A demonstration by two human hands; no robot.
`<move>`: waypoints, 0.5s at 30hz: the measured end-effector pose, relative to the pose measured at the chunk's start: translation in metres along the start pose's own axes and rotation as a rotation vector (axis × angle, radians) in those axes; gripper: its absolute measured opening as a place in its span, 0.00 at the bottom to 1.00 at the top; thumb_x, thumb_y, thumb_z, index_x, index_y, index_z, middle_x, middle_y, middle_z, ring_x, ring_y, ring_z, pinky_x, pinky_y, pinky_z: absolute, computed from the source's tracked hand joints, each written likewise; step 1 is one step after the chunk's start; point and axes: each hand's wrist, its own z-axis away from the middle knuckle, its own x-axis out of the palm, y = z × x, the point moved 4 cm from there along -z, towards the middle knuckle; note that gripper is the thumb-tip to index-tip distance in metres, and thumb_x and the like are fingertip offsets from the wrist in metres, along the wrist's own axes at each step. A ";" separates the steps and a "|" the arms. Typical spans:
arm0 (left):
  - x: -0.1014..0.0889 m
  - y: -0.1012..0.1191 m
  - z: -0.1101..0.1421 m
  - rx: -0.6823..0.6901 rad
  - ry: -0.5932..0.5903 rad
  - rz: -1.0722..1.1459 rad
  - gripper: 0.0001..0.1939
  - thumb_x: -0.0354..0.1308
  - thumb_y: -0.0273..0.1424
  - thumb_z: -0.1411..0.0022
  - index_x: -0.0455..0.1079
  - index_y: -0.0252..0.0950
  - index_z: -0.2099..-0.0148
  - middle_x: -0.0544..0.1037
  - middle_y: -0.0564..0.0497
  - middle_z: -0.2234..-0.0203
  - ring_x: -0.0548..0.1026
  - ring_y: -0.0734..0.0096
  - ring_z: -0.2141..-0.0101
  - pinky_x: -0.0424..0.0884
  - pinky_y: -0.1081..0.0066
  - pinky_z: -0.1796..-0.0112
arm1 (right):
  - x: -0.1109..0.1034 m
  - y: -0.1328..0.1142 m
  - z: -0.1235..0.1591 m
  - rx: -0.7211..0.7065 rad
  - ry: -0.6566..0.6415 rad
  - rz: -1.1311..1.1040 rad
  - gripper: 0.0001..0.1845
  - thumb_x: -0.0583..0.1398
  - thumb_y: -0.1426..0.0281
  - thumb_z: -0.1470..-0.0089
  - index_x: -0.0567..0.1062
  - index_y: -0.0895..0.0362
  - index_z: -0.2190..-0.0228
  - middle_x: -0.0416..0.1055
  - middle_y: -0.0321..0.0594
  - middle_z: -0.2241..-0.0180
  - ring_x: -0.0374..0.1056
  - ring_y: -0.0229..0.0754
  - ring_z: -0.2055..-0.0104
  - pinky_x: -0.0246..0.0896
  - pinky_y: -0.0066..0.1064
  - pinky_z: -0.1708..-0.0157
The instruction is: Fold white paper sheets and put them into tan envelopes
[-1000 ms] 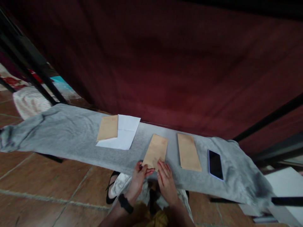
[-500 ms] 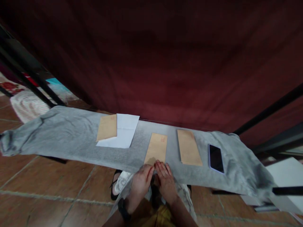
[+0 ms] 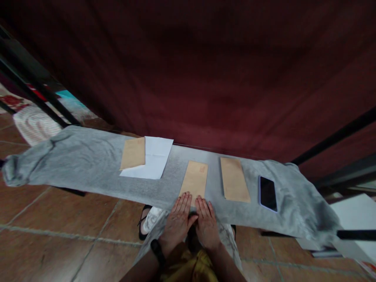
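Observation:
A tan paper envelope (image 3: 194, 178) lies flat in front of me on the grey cloth, with small reddish print near its upper right corner. My left hand (image 3: 179, 219) rests flat on its near left part, fingers stretched out. Beside it my right hand (image 3: 206, 225) lies palm down, fingertips on the near right edge of the same envelope. Both hands are open and grip nothing; they cover the envelope's near end. To the right is a second tan envelope or small stack (image 3: 235, 180). On the left, another tan envelope (image 3: 133, 152) overlaps a creased white sheet (image 3: 158, 156).
A phone (image 3: 267, 194) with a dark screen lies right of the envelopes. The grey cloth (image 3: 96, 164) covers a long narrow surface. Behind it hangs a dark red curtain (image 3: 199, 105). Black bars (image 3: 337, 137) stand at both ends. Brown tiles (image 3: 67, 219) make up the floor.
My left hand has gone from bent fingers at the envelope's near edge to lying flat on it. The right hand has flattened too, and the hands are slightly further apart at the fingertips.

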 end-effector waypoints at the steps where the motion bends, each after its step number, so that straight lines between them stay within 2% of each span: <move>1: -0.001 -0.002 0.000 -0.004 0.004 -0.003 0.36 0.46 0.45 0.26 0.44 0.32 0.25 0.58 0.37 0.30 0.57 0.55 0.31 0.58 0.52 0.34 | 0.000 0.000 0.001 0.007 0.008 0.001 0.43 0.51 0.79 0.40 0.42 0.61 0.28 0.53 0.47 0.29 0.52 0.47 0.29 0.45 0.47 0.29; 4: -0.001 -0.005 -0.004 -0.016 0.014 0.004 0.33 0.44 0.42 0.25 0.47 0.32 0.25 0.59 0.37 0.30 0.58 0.54 0.31 0.59 0.51 0.34 | 0.002 0.000 0.004 -0.002 0.034 -0.009 0.42 0.51 0.79 0.40 0.44 0.61 0.28 0.53 0.47 0.29 0.52 0.47 0.28 0.45 0.47 0.29; 7: 0.006 -0.007 -0.021 0.014 -0.020 0.039 0.30 0.42 0.41 0.24 0.51 0.35 0.26 0.59 0.40 0.30 0.57 0.56 0.31 0.57 0.50 0.34 | 0.007 0.000 0.008 -0.014 0.050 -0.033 0.40 0.53 0.77 0.40 0.49 0.62 0.29 0.56 0.49 0.31 0.53 0.50 0.29 0.44 0.49 0.29; 11: 0.023 -0.010 -0.068 0.051 -0.107 0.081 0.30 0.40 0.42 0.24 0.51 0.38 0.26 0.58 0.43 0.29 0.54 0.59 0.30 0.53 0.52 0.32 | 0.012 0.001 0.008 0.005 0.062 -0.048 0.38 0.57 0.73 0.41 0.57 0.65 0.31 0.63 0.52 0.34 0.56 0.52 0.30 0.43 0.49 0.28; 15: 0.037 -0.015 -0.125 0.051 -0.191 0.076 0.30 0.41 0.42 0.24 0.51 0.39 0.26 0.54 0.46 0.28 0.49 0.55 0.28 0.46 0.47 0.31 | 0.010 0.001 0.005 0.007 0.057 -0.038 0.38 0.56 0.71 0.39 0.55 0.64 0.31 0.62 0.51 0.33 0.55 0.50 0.30 0.45 0.48 0.28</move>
